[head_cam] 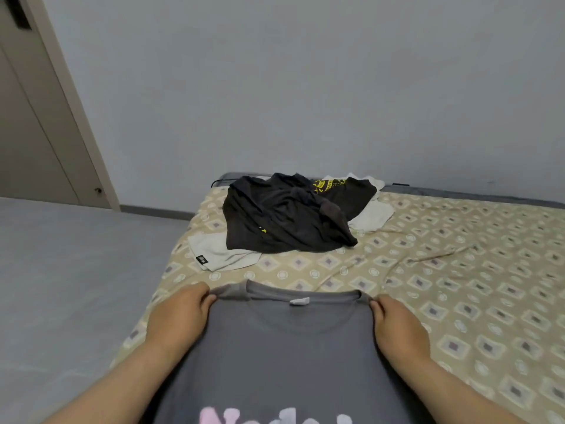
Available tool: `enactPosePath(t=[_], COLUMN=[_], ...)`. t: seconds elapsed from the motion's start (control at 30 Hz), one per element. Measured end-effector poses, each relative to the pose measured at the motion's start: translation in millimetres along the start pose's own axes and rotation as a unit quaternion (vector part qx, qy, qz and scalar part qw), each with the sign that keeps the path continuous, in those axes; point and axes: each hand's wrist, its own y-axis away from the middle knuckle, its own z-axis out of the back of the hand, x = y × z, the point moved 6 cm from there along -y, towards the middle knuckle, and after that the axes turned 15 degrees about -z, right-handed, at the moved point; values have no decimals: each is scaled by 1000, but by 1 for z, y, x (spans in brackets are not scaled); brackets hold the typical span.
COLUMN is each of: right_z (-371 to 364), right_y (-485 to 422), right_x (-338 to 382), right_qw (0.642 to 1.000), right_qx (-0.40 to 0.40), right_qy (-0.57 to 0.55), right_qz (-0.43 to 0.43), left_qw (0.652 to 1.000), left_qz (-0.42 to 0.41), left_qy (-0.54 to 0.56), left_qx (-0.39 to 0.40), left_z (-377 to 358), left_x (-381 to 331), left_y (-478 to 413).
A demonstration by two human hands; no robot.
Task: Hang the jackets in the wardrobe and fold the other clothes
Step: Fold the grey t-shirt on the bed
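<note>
Pinching the grey T-shirt [287, 347] at both shoulders, right at the near end of the bed [458, 270]!

The left hand [180, 316] has its fingers [208, 296] curled onto the cloth just left of the collar, and the right hand [397, 325] clamps the opposite shoulder, so the neckline runs taut between them. A white label [299, 300] shows inside the collar, and pink and pale lettering peeks in at the bottom edge. Farther up the patterned bedspread, close to the wall, a heap of dark clothes [284, 215] with yellow print lies on top of white garments [220, 254], one with a small black tag. A door [39, 133] stands at the left.
</note>
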Motion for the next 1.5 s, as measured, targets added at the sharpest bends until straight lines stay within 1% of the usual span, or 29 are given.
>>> enactPosePath(t=[0.17, 0.23, 0.3, 0.37, 0.43, 0.53, 0.57, 0.6, 0.63, 0.7, 0.77, 0.8, 0.83, 0.87, 0.9, 0.93, 0.97, 1.0, 1.07, 1.1, 1.13, 1.17, 1.2, 1.27, 1.3, 1.37, 1.43, 1.47, 1.5], right_z=[-48, -67, -74, -73, -68, -55, -51, -49, -51, -73, -108, -121, -127, -133, -140, -144, -147, -150, -146, -146, -148, -149, -151, -153, -153, -155, -155, -155, -156], right_y=[-52, -55, -55, -53, -45, -14, 4, 28, 54, 114, 169, 194, 216, 228, 234, 236, 234, 232, 233, 233, 234, 234, 234, 232, 231, 231, 231, 231, 231], right_x=[27, 24, 23, 22, 26, 33, 40, 53, 68, 100, 122, 131, 144, 147, 146, 145, 142, 139, 140, 142, 142, 141, 140, 139, 139, 137, 138, 138, 138], right_qw=[999, 998, 997, 996, 995, 993, 993, 994, 995, 985, 966, 960, 959, 957, 957, 956, 958, 958, 955, 954, 953, 953, 954, 956, 958, 959, 959, 959, 960], right_qx=[-32, -38, -48, -46, -45, -50, -57, -53, -27, 83, 164, 176, 150, 144, 134, 123, 111, 116, 97, 89, 90, 96, 96, 90, 83, 72, 73, 70, 69], right_qy=[24, 43, 59, 73, 81, 101, 102, 94, 83, 69, 79, 94, 103, 124, 150, 167, 173, 176, 192, 196, 202, 203, 201, 193, 188, 182, 181, 179, 175], right_qz=[34, 34, 30, 27, 23, -19, -14, 11, 46, 133, 184, 198, 217, 219, 209, 208, 200, 194, 204, 208, 209, 202, 200, 202, 202, 204, 206, 208, 207], left_qw=[996, 995, 996, 998, 1000, 995, 991, 985, 975, 939, 898, 883, 875, 864, 853, 833, 797, 736, 581, 527, 483, 456, 442, 434, 443, 474, 488, 500, 514], left_qz=[-50, -55, -51, -41, 1, 87, 116, 146, 180, 236, 265, 270, 262, 259, 254, 258, 271, 291, 326, 329, 327, 325, 334, 385, 404, 409, 407, 406, 401], left_qy=[-70, -75, -75, -43, 0, 29, 44, 72, 117, 235, 320, 345, 363, 386, 416, 456, 513, 592, 739, 779, 810, 827, 831, 814, 800, 776, 766, 759, 756], left_qx=[36, 45, 27, 20, 17, 43, 53, 58, 62, 86, 142, 169, 186, 193, 186, 178, 168, 151, 103, 89, 70, 55, 45, 31, 38, 76, 102, 92, 60], left_z=[-48, -65, -70, -66, -54, -33, -26, -17, -9, 0, 5, 7, 6, 6, 9, 10, 10, 7, 2, -1, -4, -4, -6, -16, -19, -19, -10, -5, 0], left_x=[27, 30, 33, 34, 42, 60, 67, 75, 82, 90, 85, 82, 81, 79, 75, 73, 70, 68, 64, 63, 61, 58, 57, 64, 68, 73, 79, 89, 102], left_y=[-59, -62, -62, -60, -52, -21, -5, 11, 29, 66, 101, 117, 128, 137, 142, 145, 145, 147, 151, 151, 149, 146, 143, 138, 135, 130, 128, 127, 123])
